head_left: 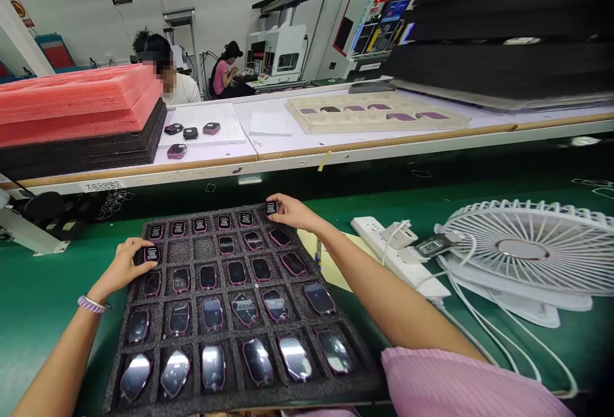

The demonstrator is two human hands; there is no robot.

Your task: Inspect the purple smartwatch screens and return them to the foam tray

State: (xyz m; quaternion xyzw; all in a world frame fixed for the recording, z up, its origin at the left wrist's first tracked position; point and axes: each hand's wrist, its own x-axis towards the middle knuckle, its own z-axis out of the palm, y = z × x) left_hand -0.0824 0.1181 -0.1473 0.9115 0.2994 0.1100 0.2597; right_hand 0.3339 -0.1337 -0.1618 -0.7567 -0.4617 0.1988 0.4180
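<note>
A black foam tray (180,252) lies in front of me, its compartments mostly filled with square, purple-framed smartwatch bodies. My left hand (123,268) is at the tray's left side, thumb and fingers closed on a smartwatch (151,254) with white text on its lit screen. At the far right corner, my right hand (296,213) pinches another smartwatch (271,208), also lit with text. Several watches in the back row, such as this smartwatch (199,225), show similar text. Nearer ones, like this smartwatch (212,366), have dark, reflective screens. Two compartments in the second row hold nothing.
A power strip (378,238), cables and a white fan (522,251) stand to the right. On the shelf are pink foam (71,100), several loose watches (190,133), a pale tray (307,124) and stacked black foam (503,71). Two people sit beyond.
</note>
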